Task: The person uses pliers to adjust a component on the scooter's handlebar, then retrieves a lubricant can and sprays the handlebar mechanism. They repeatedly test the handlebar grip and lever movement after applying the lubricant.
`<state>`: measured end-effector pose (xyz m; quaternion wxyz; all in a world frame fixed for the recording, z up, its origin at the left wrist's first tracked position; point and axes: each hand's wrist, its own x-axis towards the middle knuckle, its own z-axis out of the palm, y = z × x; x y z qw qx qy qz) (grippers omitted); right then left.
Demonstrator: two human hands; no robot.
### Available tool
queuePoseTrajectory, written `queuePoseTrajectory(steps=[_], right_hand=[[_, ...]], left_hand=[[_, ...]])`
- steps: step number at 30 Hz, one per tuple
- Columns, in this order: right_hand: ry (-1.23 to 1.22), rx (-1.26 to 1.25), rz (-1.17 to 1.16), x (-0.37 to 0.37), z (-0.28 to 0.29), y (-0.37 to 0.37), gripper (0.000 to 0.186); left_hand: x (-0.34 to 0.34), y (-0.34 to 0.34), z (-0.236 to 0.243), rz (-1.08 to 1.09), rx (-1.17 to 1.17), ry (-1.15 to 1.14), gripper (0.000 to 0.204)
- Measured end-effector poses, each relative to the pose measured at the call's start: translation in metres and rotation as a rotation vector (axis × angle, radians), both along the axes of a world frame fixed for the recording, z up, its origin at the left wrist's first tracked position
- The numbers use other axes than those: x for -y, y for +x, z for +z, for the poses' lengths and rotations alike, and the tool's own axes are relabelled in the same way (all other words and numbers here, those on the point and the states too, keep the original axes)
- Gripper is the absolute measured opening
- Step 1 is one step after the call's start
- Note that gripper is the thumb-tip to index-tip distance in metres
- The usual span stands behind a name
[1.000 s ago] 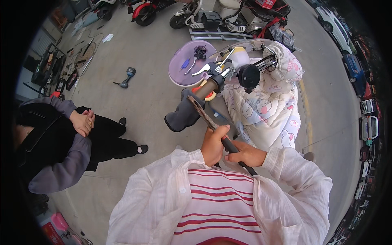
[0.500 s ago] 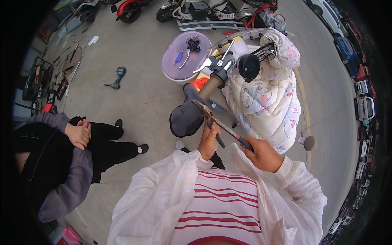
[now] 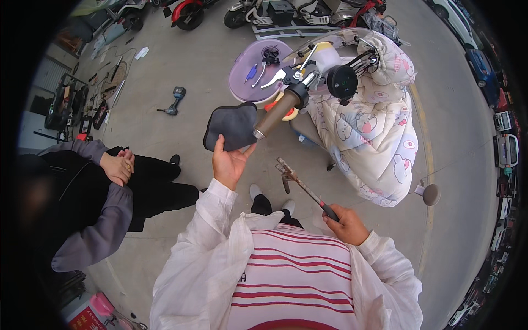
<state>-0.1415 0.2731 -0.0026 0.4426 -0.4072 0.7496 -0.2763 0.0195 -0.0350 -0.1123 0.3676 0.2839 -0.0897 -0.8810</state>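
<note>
My left hand grips the lower edge of a dark grey, saddle-shaped pad, the thumb on its face and most of the fingers out of sight. The pad is just left of the bare end of a brown handlebar grip. Lower to the right, my right hand is closed around the red and black handle of large pliers. Their rusty jaws point up and left, and the second handle hangs foreshortened. A silver brake lever and a round black display sit on the handlebar.
A quilted cartoon-print cover drapes the vehicle's front. A purple-topped round stool or tub holds a blue item and a spare lever. A cordless drill lies on the floor. At left stands another person, hands clasped. Parked scooters line the back.
My left hand has left the pliers and now holds the grey pad, which is turned and farther left. The pliers have come back nearer me, in my right hand only.
</note>
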Motion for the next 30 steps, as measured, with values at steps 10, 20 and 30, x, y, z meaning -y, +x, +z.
queuePoseTrajectory(steps=[10,20,30], right_hand=[[-0.027,0.061,-0.454,-0.089,-0.061,0.006,0.009],[0.122,0.117,-0.933,-0.119,-0.075,0.030,0.012],[0.164,0.216,-1.070,-0.081,-0.093,0.045,0.010]], left_hand=[[0.095,-0.015,0.033,0.039,0.646,-0.181,0.032],[0.223,-0.149,-0.041,-0.061,0.541,-0.291,0.027],[0.218,-0.125,-0.134,-0.405,0.764,-0.260,0.066]])
